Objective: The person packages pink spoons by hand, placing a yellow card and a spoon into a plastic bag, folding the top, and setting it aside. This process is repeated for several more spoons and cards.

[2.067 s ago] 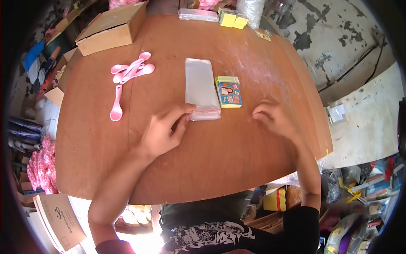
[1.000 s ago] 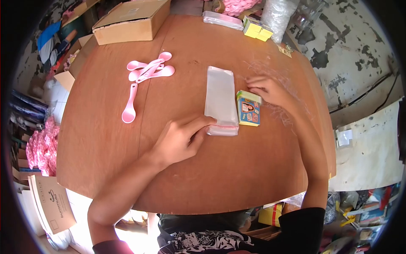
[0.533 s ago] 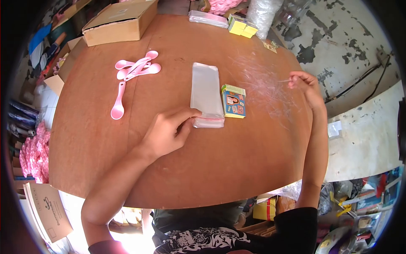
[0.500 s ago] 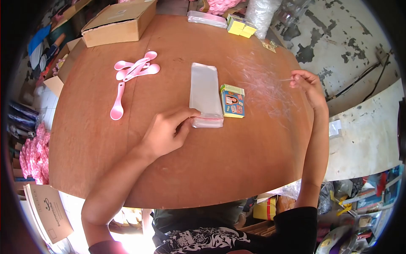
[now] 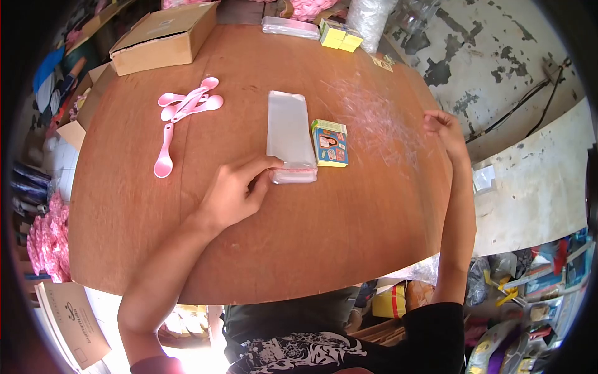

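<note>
My left hand (image 5: 240, 190) pinches the lower left edge of a stack of clear plastic sleeves (image 5: 290, 134) lying on the brown table (image 5: 261, 249). Against the stack's right side lies a small pack of printed cards (image 5: 331, 144), blue and yellow. My right hand (image 5: 445, 128) is raised near the table's right edge, fingers curled together; whatever may be between them is too small to make out. To its left spreads a loose pile of thin clear strips (image 5: 380, 121). Several pink spoons (image 5: 190, 103) lie heaped at the left, with a single pink spoon (image 5: 164, 151) below them.
A cardboard box (image 5: 159, 40) stands at the back left. Along the back edge are a packet in clear plastic (image 5: 291, 27), yellow card packs (image 5: 340, 36) and a roll of clear wrap (image 5: 369, 22). A peeling wall (image 5: 498, 56) is at the right.
The view has shifted, so the table items appear slightly further left. The thin strip seen at my right fingertips no longer shows. My left hand remains at the sleeves' edge.
</note>
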`<state>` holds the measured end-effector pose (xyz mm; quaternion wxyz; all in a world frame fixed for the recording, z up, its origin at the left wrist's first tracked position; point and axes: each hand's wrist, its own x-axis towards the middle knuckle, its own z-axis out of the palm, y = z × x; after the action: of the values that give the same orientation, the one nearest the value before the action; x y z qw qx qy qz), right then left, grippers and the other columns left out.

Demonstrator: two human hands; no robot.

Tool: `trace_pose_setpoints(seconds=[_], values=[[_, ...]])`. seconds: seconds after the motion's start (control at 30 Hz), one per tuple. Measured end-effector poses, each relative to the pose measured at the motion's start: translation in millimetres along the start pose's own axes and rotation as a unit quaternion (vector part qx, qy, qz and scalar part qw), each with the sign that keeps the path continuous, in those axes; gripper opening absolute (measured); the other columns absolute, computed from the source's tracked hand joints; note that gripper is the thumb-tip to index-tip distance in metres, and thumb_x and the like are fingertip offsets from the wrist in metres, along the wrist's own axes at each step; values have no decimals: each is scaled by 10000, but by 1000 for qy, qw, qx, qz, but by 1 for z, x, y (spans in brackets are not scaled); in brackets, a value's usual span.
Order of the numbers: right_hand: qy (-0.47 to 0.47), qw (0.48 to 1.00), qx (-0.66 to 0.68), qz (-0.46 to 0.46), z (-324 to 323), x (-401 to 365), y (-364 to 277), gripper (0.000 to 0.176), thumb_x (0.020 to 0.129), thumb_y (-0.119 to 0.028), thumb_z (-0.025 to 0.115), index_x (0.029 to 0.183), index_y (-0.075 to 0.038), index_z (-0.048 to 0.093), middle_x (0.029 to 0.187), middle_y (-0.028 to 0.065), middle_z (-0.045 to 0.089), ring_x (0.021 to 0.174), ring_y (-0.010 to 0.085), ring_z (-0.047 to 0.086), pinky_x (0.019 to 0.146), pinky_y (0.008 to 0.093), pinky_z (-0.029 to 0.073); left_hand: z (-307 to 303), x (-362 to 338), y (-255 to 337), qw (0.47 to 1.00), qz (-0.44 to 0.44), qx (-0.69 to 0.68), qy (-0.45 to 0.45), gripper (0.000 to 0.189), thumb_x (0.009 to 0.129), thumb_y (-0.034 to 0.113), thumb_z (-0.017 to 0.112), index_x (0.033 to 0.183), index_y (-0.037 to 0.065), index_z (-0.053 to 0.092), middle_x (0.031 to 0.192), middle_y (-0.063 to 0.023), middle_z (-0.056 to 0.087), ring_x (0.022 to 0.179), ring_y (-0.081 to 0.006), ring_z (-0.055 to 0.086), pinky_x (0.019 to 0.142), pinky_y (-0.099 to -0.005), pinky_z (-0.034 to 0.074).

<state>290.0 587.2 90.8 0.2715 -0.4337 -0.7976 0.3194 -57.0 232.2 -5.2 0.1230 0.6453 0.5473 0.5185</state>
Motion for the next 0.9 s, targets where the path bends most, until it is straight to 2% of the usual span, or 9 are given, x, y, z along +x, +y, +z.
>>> trace_pose_setpoints(seconds=[0.2,0.47,0.57,0.63,0.67,0.7,0.73,0.8,0.9], values=[[-157,965,202,-53,-9,-28,-72,300,958,-191,597,1184,6,612,1063,104,671,910,172,675,736,311,593,1,-1,-1,1000,8,0,15,212,842,-91,579,1026,-19,657,934,-141,682,771,-206,676,630,-294,532],[-193,929,265,-169,-14,-49,-116,364,1000,-206,512,1266,43,520,1104,140,642,944,210,664,711,308,620,0,-1,1,1000,-24,-14,-2,209,843,-102,572,1025,-35,649,946,-144,680,794,-213,687,660,-297,546],[-266,811,437,-283,-10,-49,-106,410,987,-218,522,1316,21,471,1069,160,641,872,253,660,677,307,607,1,-1,-3,1000,9,-2,4,213,840,-107,568,1026,-37,647,946,-149,678,789,-210,689,665,-297,551],[-321,811,486,-53,-9,-25,-59,339,945,-189,568,1213,18,562,990,148,654,804,223,661,607,287,556,2,-2,-1,1000,0,-11,4,214,839,-109,567,1025,-37,648,947,-151,678,791,-212,691,665,-299,553],[-227,949,210,-67,-13,-1,13,314,928,-164,582,1195,1,591,962,115,651,772,186,643,596,272,532,2,-2,0,1000,-10,-17,7,215,838,-110,566,1023,-37,648,947,-153,678,794,-214,693,665,-301,554],[-111,987,-89,-77,-18,21,62,294,911,-140,596,1176,-16,620,934,82,648,739,150,626,586,256,508,2,-1,0,1000,-7,-18,12,215,838,-110,566,1023,-37,648,947,-153,678,794,-214,693,665,-301,554],[-114,985,-94,-83,-12,17,52,294,911,-140,596,1176,-16,620,934,82,648,739,150,626,586,256,508,2,-1,-2,1000,12,-14,23,213,834,-97,574,1017,-21,655,922,-147,680,747,-234,682,639,-311,543],[139,981,37,133,14,-6,24,238,900,-105,591,1113,-24,661,900,62,656,751,136,635,619,261,519,2,-4,-2,999,21,-11,41,212,831,-83,581,1010,-5,662,897,-140,682,701,-254,671,613,-320,531],[100,990,-86,-39,23,-19,-2,217,905,-84,585,1099,-28,665,897,53,662,779,137,652,652,255,533,3,-2,-1,1000,3,-8,15,211,829,-83,584,1010,-7,663,902,-140,686,700,-252,671,621,-322,533]])
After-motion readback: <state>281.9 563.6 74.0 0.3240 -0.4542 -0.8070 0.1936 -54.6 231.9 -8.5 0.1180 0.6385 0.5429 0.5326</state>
